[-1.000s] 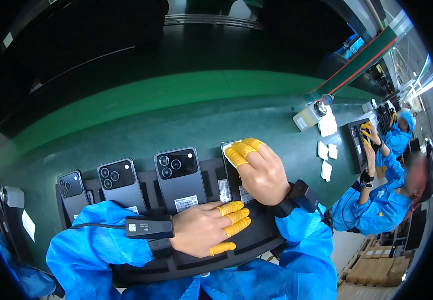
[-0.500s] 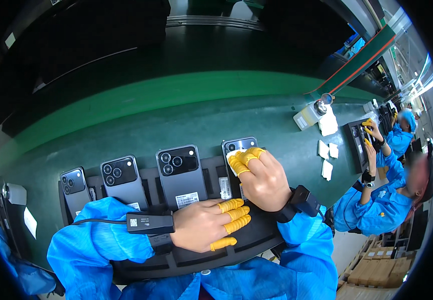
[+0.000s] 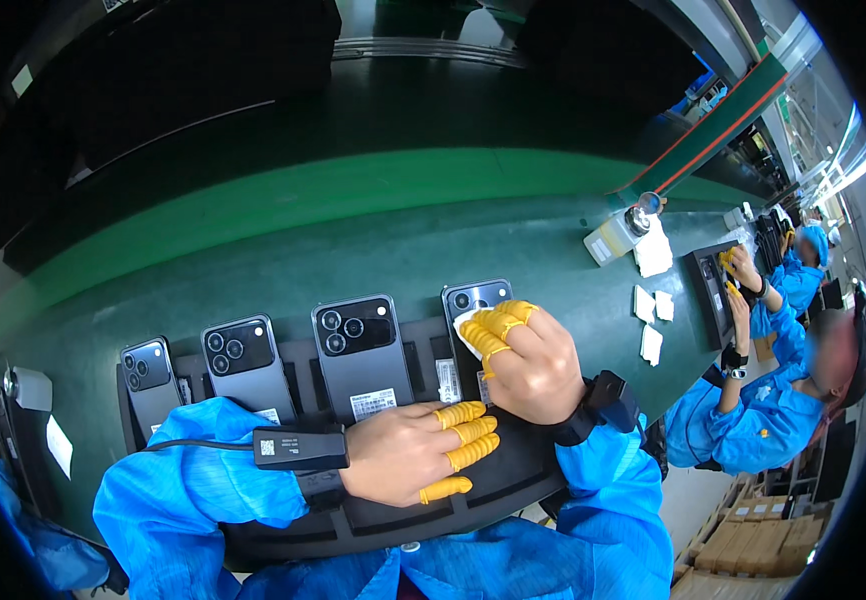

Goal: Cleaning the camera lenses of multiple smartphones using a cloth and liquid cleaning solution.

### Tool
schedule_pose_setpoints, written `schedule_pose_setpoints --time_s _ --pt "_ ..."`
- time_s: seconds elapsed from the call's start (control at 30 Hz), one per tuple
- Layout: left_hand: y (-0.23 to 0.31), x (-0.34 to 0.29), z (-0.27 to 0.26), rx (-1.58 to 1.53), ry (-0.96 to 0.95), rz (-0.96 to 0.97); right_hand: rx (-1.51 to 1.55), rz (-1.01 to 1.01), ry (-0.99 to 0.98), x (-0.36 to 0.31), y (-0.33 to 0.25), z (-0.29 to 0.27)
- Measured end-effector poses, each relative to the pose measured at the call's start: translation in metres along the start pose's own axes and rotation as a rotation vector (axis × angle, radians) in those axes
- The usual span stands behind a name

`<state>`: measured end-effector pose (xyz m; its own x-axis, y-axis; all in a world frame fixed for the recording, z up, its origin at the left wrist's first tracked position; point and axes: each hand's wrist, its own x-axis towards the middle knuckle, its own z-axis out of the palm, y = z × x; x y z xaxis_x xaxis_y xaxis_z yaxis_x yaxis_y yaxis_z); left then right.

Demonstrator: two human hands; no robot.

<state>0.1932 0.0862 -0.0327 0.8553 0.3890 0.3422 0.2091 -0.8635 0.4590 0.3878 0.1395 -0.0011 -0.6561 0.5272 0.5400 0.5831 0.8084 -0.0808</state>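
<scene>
The right hand (image 3: 533, 365) pinches a small white cloth (image 3: 461, 322) in its yellow-sheathed fingers, pressed against the camera end of one dark grey rectangular smartphone (image 3: 480, 293). To its left the left hand (image 3: 405, 452) lies palm down, four yellow-covered digits spread loosely; I can't tell what its palm touches. Three matching phones (image 3: 361, 364) sit leftward, making four in one black compartmented tray (image 3: 515, 468) on the green tabletop (image 3: 253, 275). Beyond, I count one translucent bottle (image 3: 613, 240), three loose white pieces (image 3: 650, 345) and, farther right, two blue-clad co-workers (image 3: 753, 430).
</scene>
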Motion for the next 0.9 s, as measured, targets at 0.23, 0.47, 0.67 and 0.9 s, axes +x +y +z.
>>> schedule_pose_setpoints --time_s 0.23,0.47,0.67,0.9 --pt "0.0 0.0 -0.001 0.011 0.011 0.004 -0.019 -0.03 -0.045 0.003 0.002 0.006" --pt "-0.001 -0.002 0.004 -0.009 0.021 0.006 -0.015 -0.007 -0.067 0.0 -0.004 0.001" --pt "-0.001 -0.001 0.002 -0.004 -0.01 0.016 -0.016 -0.001 -0.066 -0.003 -0.004 -0.003" --pt "-0.001 -0.001 0.003 -0.019 -0.024 0.024 -0.036 0.02 0.119 0.008 0.013 0.0"
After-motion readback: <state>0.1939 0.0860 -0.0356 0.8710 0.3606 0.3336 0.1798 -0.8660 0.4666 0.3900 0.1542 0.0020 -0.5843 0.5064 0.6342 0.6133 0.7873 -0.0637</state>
